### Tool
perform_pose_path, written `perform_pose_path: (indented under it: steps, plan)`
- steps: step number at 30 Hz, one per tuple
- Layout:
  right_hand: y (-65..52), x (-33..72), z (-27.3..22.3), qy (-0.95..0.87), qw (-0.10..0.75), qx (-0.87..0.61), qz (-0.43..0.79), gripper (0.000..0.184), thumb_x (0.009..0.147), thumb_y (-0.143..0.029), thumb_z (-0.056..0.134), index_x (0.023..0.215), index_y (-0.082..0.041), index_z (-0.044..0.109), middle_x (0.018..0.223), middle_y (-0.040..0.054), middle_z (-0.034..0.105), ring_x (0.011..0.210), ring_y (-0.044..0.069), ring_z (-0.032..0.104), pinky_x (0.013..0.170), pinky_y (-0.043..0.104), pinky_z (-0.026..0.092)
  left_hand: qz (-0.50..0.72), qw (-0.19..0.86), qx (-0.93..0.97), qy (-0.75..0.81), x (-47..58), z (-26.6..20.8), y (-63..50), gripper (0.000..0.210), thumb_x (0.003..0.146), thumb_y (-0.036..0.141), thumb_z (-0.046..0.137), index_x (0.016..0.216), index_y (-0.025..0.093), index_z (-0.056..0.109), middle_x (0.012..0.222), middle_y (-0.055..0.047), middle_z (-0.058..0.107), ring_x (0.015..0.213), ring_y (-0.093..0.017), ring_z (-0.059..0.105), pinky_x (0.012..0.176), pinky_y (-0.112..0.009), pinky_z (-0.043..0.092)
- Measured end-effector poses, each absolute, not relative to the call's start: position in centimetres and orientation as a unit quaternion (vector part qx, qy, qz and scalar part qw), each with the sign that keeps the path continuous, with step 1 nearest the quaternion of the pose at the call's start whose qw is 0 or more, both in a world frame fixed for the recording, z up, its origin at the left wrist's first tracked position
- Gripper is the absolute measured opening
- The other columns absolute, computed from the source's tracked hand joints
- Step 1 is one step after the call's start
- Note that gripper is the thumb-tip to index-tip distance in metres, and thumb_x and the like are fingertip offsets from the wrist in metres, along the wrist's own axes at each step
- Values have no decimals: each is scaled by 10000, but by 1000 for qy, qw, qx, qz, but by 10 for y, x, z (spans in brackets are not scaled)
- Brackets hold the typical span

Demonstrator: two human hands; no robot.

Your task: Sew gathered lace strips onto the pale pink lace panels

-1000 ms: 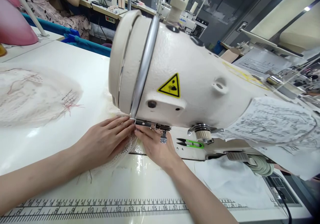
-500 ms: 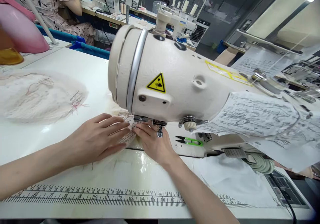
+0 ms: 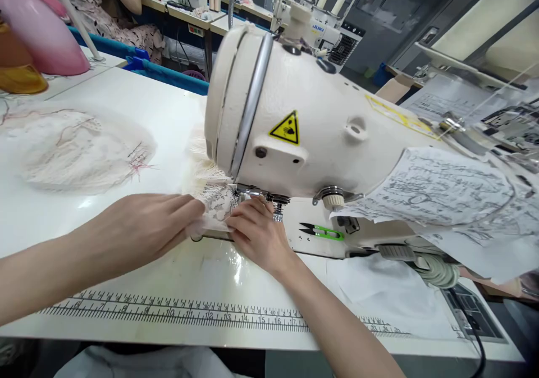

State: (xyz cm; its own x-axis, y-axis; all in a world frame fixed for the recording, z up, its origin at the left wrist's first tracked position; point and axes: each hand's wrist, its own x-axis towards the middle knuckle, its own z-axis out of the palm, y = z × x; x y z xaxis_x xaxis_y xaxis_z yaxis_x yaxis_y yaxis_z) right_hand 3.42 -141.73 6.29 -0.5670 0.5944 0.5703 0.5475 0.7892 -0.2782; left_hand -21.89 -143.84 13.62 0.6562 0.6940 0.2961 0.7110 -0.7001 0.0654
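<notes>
Head view, nearest the sewing machine's (image 3: 303, 125) front edge of table: a printed ruler (image 3: 189, 313) runs along the white table (image 3: 126, 103), well short of the machine. Just past it, both bare hands lie flat on a piece of lace (image 3: 214, 204) that sits right under the machine's head, at the needle end. The left hand (image 3: 147, 229) rests to the left of the machine's foot, fingers close together and stretched out, pressing the lace down rather than gripping it. The right hand (image 3: 256, 232) is directly below the machine's head, fingers bent, tips pinching or pressing the lace edge right beside the metal foot; whether it truly grips the cloth I cannot tell.

The risk, as I judge it, is the right fingertips: they are nearly touching the foot, and a needle stroke could catch them. Uneven pressure from the two hands could also skew or pucker the thin lace.

To the right of the machine's foot lie green thread snips (image 3: 322, 232). Patterned paper (image 3: 442, 192) drapes over the machine's arm. Farther left of the machine lies another lace piece (image 3: 76, 147), and beyond the machine another person (image 3: 113, 1) sits at a bench.
</notes>
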Motion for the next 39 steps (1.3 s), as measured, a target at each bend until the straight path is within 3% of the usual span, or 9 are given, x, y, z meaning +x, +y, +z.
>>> perform_pose_path:
  steps: [3, 6, 10, 14, 17, 20, 25, 32, 39]
  plan:
    - [-1417, 36, 60, -890, 323, -321, 18, 178, 1006, -137, 571, 991, -244, 713, 1017, 1, 785, 1013, 180, 680, 889, 356, 481, -105, 61, -950, -289, -204, 130, -1412, 276, 1016, 184, 392, 990, 229, 663, 831, -23, 684, 737, -216, 609, 699, -354, 436]
    - [-1418, 37, 61, -890, 320, -325, 10, 162, 994, -145, 589, 1013, -243, 717, 1026, 2, 787, 983, 178, 689, 890, 355, 492, -130, 66, -947, -287, -196, 113, -1400, 362, 919, 23, 378, 870, 254, 652, 755, -4, 651, 706, -211, 560, 766, -366, 394]
    - [-1420, 35, 66, -872, 327, -363, 20, 238, 982, -172, 559, 1169, -232, 695, 1184, 45, 766, 1110, 204, 679, 900, 359, 506, -190, 81, -933, -296, -195, 96, -1403, 419, 875, -28, 351, 813, 265, 644, 702, 14, 618, 665, -206, 519, 842, -376, 378]
    - [-1420, 33, 69, -886, 312, -342, -13, 190, 999, -119, 571, 1028, -238, 716, 1045, 3, 792, 1044, 179, 691, 877, 337, 508, -183, 106, -931, -298, -196, 98, -1409, 448, 874, -50, 345, 848, 258, 668, 742, 17, 666, 701, -202, 580, 924, -386, 417]
    - [-1419, 33, 68, -885, 329, -327, -36, 211, 1020, -91, 558, 988, -225, 717, 951, -14, 796, 997, 165, 703, 865, 331, 511, -170, 128, -925, -315, -193, 101, -1412, 482, 889, -44, 342, 987, 242, 717, 984, -26, 772, 951, -223, 693, 1093, -428, 408]
    - [-1419, 35, 68, -894, 312, -321, -35, 228, 1030, -89, 552, 960, -230, 717, 913, -23, 794, 944, 153, 714, 866, 325, 519, -162, 99, -924, -331, -190, 98, -1414, 525, 890, -8, 368, 1223, 215, 708, 1222, -57, 775, 1246, -233, 667, 1231, -443, 336]
    - [-1419, 35, 71, -898, 308, -313, -29, 236, 1047, -96, 546, 977, -227, 729, 935, -18, 797, 965, 137, 721, 883, 294, 531, -136, 52, -929, -339, -191, 89, -1414, 558, 880, 34, 408, 1335, 211, 678, 1304, -49, 757, 1392, -232, 590, 1286, -463, 295]
    - [-1418, 32, 71, -887, 344, -304, -46, 228, 1030, -69, 555, 934, -198, 716, 897, -25, 791, 930, 120, 727, 975, 281, 540, -185, 79, -930, -307, -195, 79, -1408, 560, 868, 39, 410, 1356, 157, 657, 1356, -82, 729, 1386, -227, 596, 1312, -444, 231]
    - [-1418, 36, 67, -895, 308, -318, -58, 214, 1020, -81, 590, 970, -231, 734, 942, -11, 792, 930, 128, 719, 846, 258, 528, -164, 81, -929, -322, -192, 82, -1411, 451, 966, 170, 446, 1368, 148, 650, 1366, -103, 720, 1371, -254, 606, 1311, -460, 226]
